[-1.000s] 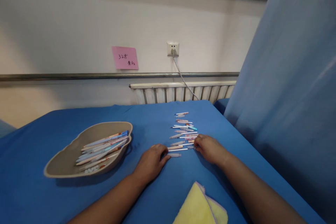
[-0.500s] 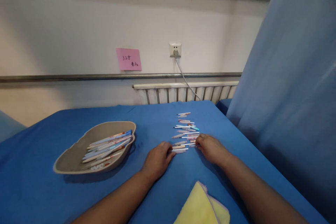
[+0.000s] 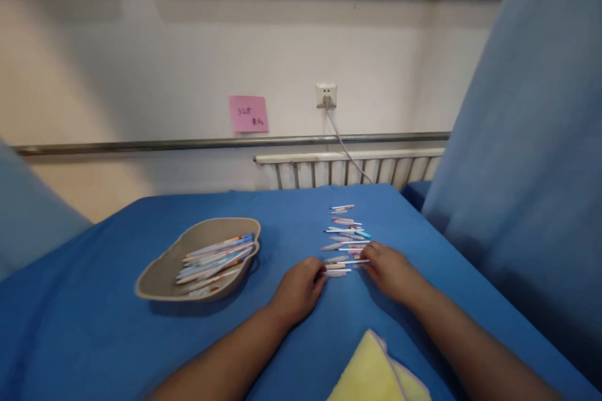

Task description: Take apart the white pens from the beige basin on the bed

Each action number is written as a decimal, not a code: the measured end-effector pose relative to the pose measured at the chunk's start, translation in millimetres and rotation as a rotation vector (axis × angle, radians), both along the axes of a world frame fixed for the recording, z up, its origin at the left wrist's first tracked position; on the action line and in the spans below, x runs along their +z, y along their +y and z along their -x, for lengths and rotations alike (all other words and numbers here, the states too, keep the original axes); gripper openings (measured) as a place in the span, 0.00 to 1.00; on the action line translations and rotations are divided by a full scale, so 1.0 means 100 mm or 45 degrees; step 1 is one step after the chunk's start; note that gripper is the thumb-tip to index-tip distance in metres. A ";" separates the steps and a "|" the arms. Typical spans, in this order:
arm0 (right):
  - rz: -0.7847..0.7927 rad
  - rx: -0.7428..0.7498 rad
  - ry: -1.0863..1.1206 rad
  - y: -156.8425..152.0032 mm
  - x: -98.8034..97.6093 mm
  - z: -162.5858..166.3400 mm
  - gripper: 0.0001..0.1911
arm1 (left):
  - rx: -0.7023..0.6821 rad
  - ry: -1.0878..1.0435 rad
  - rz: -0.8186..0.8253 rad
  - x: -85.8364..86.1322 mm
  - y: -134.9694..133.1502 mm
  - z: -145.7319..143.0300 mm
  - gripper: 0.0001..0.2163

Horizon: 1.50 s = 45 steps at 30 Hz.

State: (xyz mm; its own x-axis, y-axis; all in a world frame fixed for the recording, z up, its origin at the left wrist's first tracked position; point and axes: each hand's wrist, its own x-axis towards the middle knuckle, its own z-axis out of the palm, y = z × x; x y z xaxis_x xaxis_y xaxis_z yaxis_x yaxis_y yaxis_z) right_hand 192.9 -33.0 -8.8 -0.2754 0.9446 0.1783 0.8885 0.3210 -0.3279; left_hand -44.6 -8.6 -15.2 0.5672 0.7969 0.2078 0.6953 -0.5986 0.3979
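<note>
So there's a loose column of skinny pen parts (image 3: 345, 230) just right of center, mostly smooth white sticks and stubby plastic barrels in pale pink, peach and grey, plus a bright turquoise bit. They all lie roughly sideways on the bench (image 3: 291, 219), which is draped in matte blue cloth.

Left hand (image 3: 299, 288) comes up from the bottom of the frame, back of the hand up, thumb and fingers bent close together at the left ends of the lowest pieces. Right hand (image 3: 390, 269) mirrors it from the lower right, fingers curled down at the right ends. Can't tell if either one is really pinching a piece or just touching. Both forearms slant inward, wrists low.

Left of center sits a beige tray (image 3: 160, 272) with a wavy rim, looks like hard plastic, with a bundle of slim pens (image 3: 214, 261) piled along its right side. Down at the bottom edge there's a fuzzy yellow cloth (image 3: 369, 373), folded to a point, with thin purple edging.
</note>
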 end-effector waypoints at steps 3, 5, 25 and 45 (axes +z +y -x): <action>0.006 0.094 0.108 -0.09 -0.04 0.14 0.09 | -0.113 -0.007 0.030 0.03 -0.08 0.01 0.07; 0.017 0.208 0.148 -0.15 -0.07 0.25 0.09 | -0.186 -0.017 0.051 0.05 -0.12 0.00 0.09; 0.165 0.422 0.324 -0.29 -0.06 0.47 0.08 | 0.602 0.497 0.313 1.08 0.17 1.54 0.03; 0.097 0.373 0.414 -0.25 -0.07 0.46 0.07 | 0.455 0.287 -0.015 1.16 0.27 1.44 0.17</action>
State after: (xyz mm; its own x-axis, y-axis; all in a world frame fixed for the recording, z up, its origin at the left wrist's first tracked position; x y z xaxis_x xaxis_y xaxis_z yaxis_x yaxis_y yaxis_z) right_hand 147.3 -58.4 -16.1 -0.4749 0.8487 0.2329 0.6102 0.5082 -0.6078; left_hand -188.7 18.5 101.0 0.2877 0.9501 0.1207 0.9288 -0.3075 0.2069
